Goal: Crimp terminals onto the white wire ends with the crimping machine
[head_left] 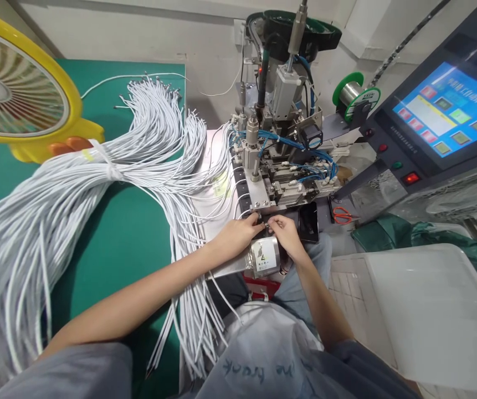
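My left hand (241, 235) rests at the front edge of a benchtop machine (277, 177), its thumb and fingertips drawn together. Close beside it, my right hand (285, 235) is closed in a pinch. A tiny metallic-looking piece shows between the two sets of fingertips, too small to name. White cables (180, 210) fan out from a tied bundle (67, 177) on the left, and several reach the machine's left edge. Just below my hands sits a metal block with a white label (265, 255). The fingertips partly hide what they grip.
A yellow fan (70, 83) stands on the green mat (134, 244) at left. A solder wire spool (352, 94) and a lit touchscreen panel (450, 111) are at right. Orange-handled scissors (342, 215), a dark phone-like slab (308, 221) and a white bin (433, 310) lie nearer.
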Demonstrator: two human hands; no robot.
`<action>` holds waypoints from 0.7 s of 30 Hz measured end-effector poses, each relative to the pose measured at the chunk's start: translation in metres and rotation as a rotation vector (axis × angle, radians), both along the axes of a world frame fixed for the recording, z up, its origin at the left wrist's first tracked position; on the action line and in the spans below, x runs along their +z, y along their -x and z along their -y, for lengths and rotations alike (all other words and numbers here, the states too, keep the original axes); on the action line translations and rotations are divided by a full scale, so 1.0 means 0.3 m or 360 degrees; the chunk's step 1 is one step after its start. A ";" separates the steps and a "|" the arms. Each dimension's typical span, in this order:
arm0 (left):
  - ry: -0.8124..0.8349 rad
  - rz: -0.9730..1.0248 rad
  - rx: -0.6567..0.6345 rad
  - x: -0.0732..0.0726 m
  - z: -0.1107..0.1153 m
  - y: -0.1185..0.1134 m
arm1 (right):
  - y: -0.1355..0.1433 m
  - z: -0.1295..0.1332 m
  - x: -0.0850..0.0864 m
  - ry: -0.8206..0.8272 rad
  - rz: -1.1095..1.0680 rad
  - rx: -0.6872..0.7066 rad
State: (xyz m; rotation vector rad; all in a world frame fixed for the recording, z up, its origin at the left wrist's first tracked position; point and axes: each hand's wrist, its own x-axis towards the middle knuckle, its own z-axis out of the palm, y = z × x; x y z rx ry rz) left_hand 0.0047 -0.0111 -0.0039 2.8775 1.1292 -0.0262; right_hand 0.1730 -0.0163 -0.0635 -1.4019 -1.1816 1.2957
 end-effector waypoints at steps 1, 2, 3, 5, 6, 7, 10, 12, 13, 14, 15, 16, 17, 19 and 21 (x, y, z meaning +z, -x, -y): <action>0.0006 -0.0001 0.0008 0.003 0.002 -0.001 | 0.000 0.000 -0.002 -0.0006 0.0008 0.0023; 0.0011 0.0002 0.0012 0.007 0.005 -0.002 | 0.000 0.000 -0.004 -0.0015 0.0017 0.0049; 0.0013 0.0002 0.0011 0.012 0.007 -0.003 | 0.000 0.001 -0.006 -0.0027 0.0025 0.0076; 0.0016 -0.0030 0.0008 0.027 0.011 -0.002 | 0.001 0.002 -0.012 -0.0054 0.0038 0.0129; 0.0016 -0.0066 0.0014 0.036 0.013 0.000 | 0.002 0.002 -0.015 -0.0066 0.0042 0.0152; 0.0019 -0.0108 0.0030 0.046 0.015 0.002 | 0.003 0.002 -0.019 -0.0077 0.0047 0.0171; 0.0051 -0.0180 0.0106 0.071 0.021 0.010 | 0.002 0.000 -0.029 -0.0111 0.0078 0.0185; 0.0070 -0.0166 0.0140 0.078 0.024 0.014 | -0.002 0.000 -0.032 -0.0134 0.0111 0.0159; 0.0072 -0.0158 0.0144 0.079 0.026 0.015 | -0.004 0.001 -0.033 -0.0143 0.0130 0.0135; 0.0070 -0.0154 0.0144 0.078 0.026 0.016 | -0.006 0.002 -0.032 -0.0151 0.0149 0.0104; 0.0068 -0.0155 0.0147 0.077 0.027 0.016 | -0.009 0.004 -0.032 -0.0157 0.0166 0.0068; 0.0069 -0.0159 0.0151 0.075 0.027 0.016 | -0.010 0.006 -0.032 -0.0160 0.0178 0.0034; 0.0071 -0.0164 0.0152 0.075 0.028 0.016 | -0.010 0.008 -0.032 -0.0159 0.0184 0.0005; 0.0075 -0.0173 0.0152 0.075 0.028 0.014 | -0.006 0.012 -0.034 -0.0147 0.0180 -0.0015; 0.0072 -0.0177 0.0148 0.077 0.029 0.013 | 0.002 0.012 -0.039 -0.0141 0.0173 0.0007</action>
